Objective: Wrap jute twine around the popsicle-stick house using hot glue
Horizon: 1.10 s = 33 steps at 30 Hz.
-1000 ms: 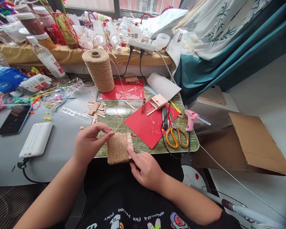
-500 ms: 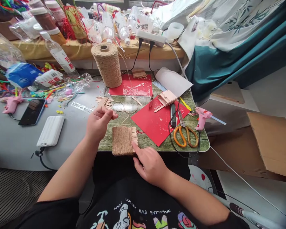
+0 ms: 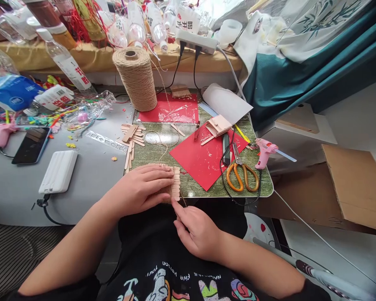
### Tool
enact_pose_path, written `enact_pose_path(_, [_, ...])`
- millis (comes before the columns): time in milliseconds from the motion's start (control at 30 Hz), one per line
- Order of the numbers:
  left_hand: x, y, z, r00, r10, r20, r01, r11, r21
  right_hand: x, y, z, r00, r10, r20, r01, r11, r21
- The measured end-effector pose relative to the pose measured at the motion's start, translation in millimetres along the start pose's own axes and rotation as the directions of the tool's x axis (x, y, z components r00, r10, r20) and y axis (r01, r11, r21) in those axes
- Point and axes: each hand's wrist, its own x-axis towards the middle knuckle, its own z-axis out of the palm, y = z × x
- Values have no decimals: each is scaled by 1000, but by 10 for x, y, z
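Observation:
A flat panel of craft sticks wrapped in jute twine [image 3: 176, 184] lies at the table's front edge, the bare stick ends showing on its right side. My left hand [image 3: 147, 186] rests flat across the wrapped part, fingers stretched out, and hides most of it. At the panel's lower right corner is my right hand [image 3: 197, 230], its index finger touching the corner and its other fingers curled. A thin strand of twine [image 3: 183, 198] curves down to this hand. Behind stands the large twine spool [image 3: 136, 81], with a loose strand running over the table.
Loose craft sticks [image 3: 132, 136] lie left of the panel. On the right are a red sheet [image 3: 200, 161], scissors [image 3: 238, 171], a utility knife [image 3: 227, 150], a small wooden box [image 3: 218, 125] and a pink glue gun [image 3: 265, 152]. A power bank [image 3: 59, 171] and phone [image 3: 31, 145] lie left.
My left hand has come down and right, from a raised pinch above the panel to lying flat over it. My right hand stays at the lower right corner, shifted slightly down.

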Motion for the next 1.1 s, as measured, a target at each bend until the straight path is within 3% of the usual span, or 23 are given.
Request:
enact_pose_path(200, [-84,49,-17,997,-19,74,16,999,35,-79,62,60,999,-40,26,39,999,19])
enact_pose_path(533, [-213,31,227,989,-141,-49,145,986,85,-90,349,182,985,-169,21,170,980,-105])
enact_pose_path(767, [-127,-52,214,974,-186,-128,192,981,40,71,338,111,987,-135,-90,127,987,-94])
enact_pose_path(900, [-71,-13,154,938,-315,-148,302,948,-101,195,229,-3,980,-110,-166,98,992,-80])
enact_pose_path(1100, [-70,-16,117,825,-563,-47,525,796,-301,283,145,-94,971,-24,-238,14,999,-45])
